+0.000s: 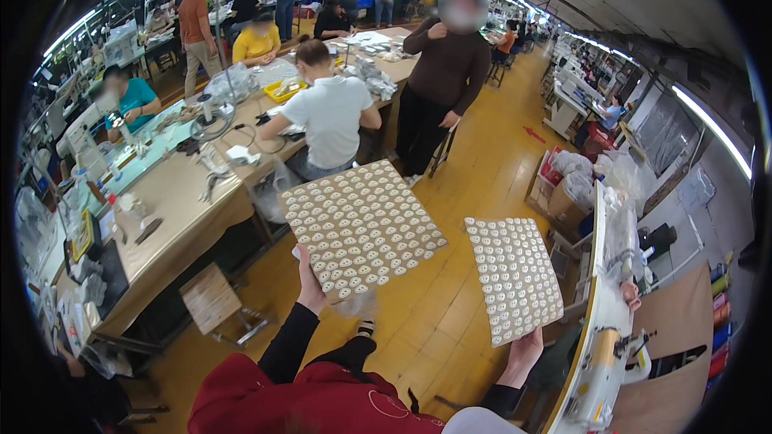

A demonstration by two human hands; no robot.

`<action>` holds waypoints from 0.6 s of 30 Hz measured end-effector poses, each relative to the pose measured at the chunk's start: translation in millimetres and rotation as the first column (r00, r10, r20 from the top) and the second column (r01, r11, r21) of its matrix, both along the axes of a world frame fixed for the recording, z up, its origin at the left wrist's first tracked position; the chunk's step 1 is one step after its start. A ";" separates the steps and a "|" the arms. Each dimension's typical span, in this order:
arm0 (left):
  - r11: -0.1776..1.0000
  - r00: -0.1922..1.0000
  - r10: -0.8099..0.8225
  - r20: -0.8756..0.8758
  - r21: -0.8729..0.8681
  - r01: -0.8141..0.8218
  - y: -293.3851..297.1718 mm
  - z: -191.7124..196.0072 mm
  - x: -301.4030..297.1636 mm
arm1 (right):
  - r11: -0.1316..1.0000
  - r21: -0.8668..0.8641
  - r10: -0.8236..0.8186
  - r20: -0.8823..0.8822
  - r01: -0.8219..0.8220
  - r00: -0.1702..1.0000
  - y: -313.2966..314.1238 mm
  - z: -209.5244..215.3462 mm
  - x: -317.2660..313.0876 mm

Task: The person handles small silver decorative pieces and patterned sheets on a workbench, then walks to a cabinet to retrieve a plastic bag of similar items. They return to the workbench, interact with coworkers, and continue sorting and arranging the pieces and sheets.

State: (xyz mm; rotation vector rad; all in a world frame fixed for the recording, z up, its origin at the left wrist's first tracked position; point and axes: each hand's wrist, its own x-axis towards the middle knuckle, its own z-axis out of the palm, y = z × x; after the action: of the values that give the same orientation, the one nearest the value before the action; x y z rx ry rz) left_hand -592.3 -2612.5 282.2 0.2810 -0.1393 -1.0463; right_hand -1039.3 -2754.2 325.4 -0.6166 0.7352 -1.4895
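In my left hand (pixel 310 277) is a flat brown board (pixel 362 229) covered with rows of small white oval pieces with dark marks. My fingers close on its lower left edge, and the board tilts up in front of me. A second, similar board (pixel 515 281) is gripped at its lower right corner by my right hand (pixel 527 345). The two boards are held apart, with the yellow floor showing between them. Below the left board hangs a bit of clear plastic (pixel 356 305). Most fingers are hidden behind the boards.
A long brown worktable (pixel 189 209) runs along the left, with a wooden stool (pixel 211 299) beside it. A seated person in white (pixel 334 116) works there; another person (pixel 446 72) stands ahead. At right are a sewing machine (pixel 603 362) and boxes of plastic bags (pixel 567 181).
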 end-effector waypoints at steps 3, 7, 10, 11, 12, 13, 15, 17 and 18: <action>0.983 0.990 0.125 0.071 0.127 -0.133 -96.0 -3.9 22.7 | 0.990 -0.083 0.113 0.027 -0.110 0.993 -73.5 3.7 26.2; 0.991 0.995 0.090 0.050 0.092 -0.094 -210.1 -11.4 44.5 | 0.999 0.000 0.047 0.065 -0.048 0.997 -165.9 7.2 36.1; 0.981 0.987 0.128 0.094 0.136 -0.140 -290.1 -11.1 67.7 | 0.999 0.025 0.037 0.007 -0.037 0.999 -225.2 10.6 29.6; 0.981 0.982 0.143 0.122 0.117 -0.157 -316.7 -10.8 74.5 | 0.998 0.006 0.069 0.026 -0.069 0.997 -248.1 10.1 29.9; 0.978 0.977 0.163 0.140 0.111 -0.179 -344.4 -11.0 80.3 | 0.993 -0.032 0.112 0.009 -0.111 0.994 -270.1 9.7 29.0; 0.974 0.971 0.171 0.166 0.122 -0.192 -372.0 -12.5 86.8 | 0.993 -0.032 0.115 -0.037 -0.117 0.993 -294.8 9.1 28.0; 0.969 0.956 0.195 0.217 0.109 -0.222 -419.7 -19.3 95.1 | 0.991 -0.028 0.128 -0.119 -0.132 0.985 -349.0 5.3 29.0; 0.971 0.976 0.165 0.141 0.148 -0.185 -460.3 -27.8 96.5 | 0.990 -0.015 0.136 -0.204 -0.142 0.970 -410.5 6.4 31.8; 0.976 0.980 0.170 0.106 0.117 -0.182 -489.5 -25.5 103.4 | 0.979 -0.012 0.199 -0.137 -0.202 0.970 -440.9 8.7 38.4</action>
State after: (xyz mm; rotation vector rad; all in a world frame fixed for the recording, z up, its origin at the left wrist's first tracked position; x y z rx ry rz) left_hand -488.9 -3102.0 256.7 0.4510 -0.1321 -0.8666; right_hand -1000.9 -3195.1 334.2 -0.7939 0.7356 -1.2812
